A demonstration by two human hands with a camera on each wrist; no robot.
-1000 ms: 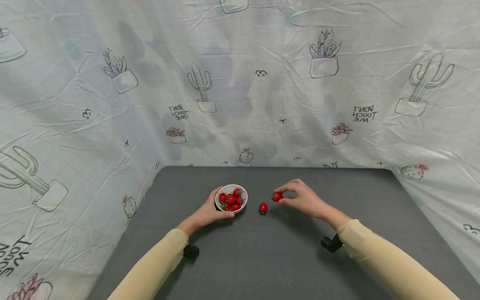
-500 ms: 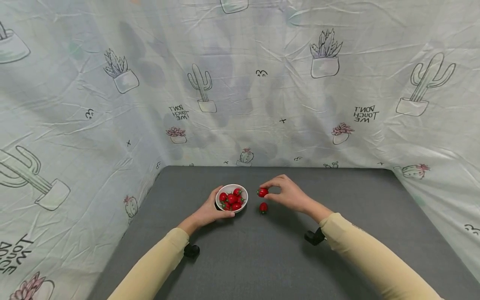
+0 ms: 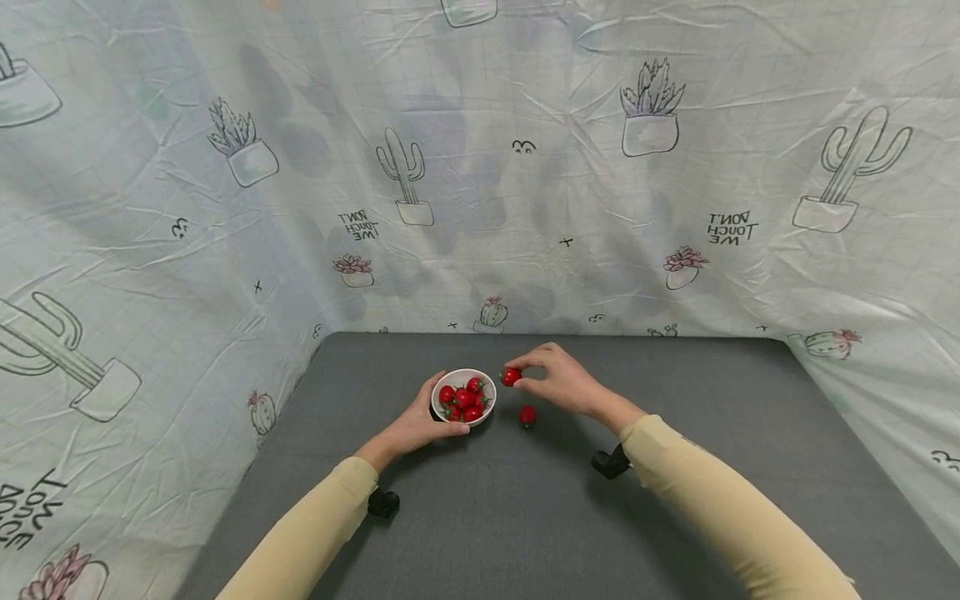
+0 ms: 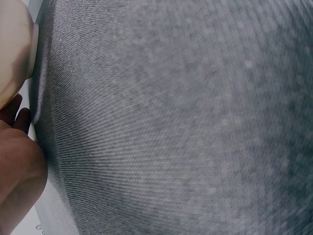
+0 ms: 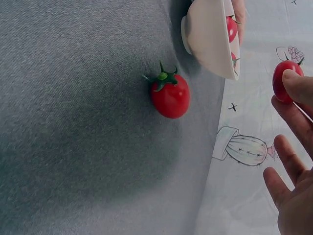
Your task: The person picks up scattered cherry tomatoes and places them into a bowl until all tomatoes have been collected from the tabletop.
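A white bowl (image 3: 488, 412) with several red cherry tomatoes (image 3: 464, 398) in it stands on the grey table. My left hand (image 3: 415, 425) grips the bowl from its left side, thumb along the near rim; in the left wrist view only part of the bowl (image 4: 13, 46) and hand show. Between thumb and fingertips, my right hand (image 3: 564, 382) pinches one cherry tomato (image 5: 281, 81), raised above the table just right of the bowl. A loose cherry tomato (image 5: 170, 98) with a green stem lies on the table between the bowl and my right forearm.
The grey tabletop (image 3: 480, 517) spreads around the bowl and ends at a far edge. Behind and beside it hangs a pale cloth (image 3: 480, 167) printed with cacti. A black wrist mount (image 3: 611, 462) sits under the right wrist, another (image 3: 383, 503) under the left.
My right hand has moved left and slightly away from me, bringing its pinched tomato close to the bowl. The left hand, the bowl and the loose tomato have stayed in place.
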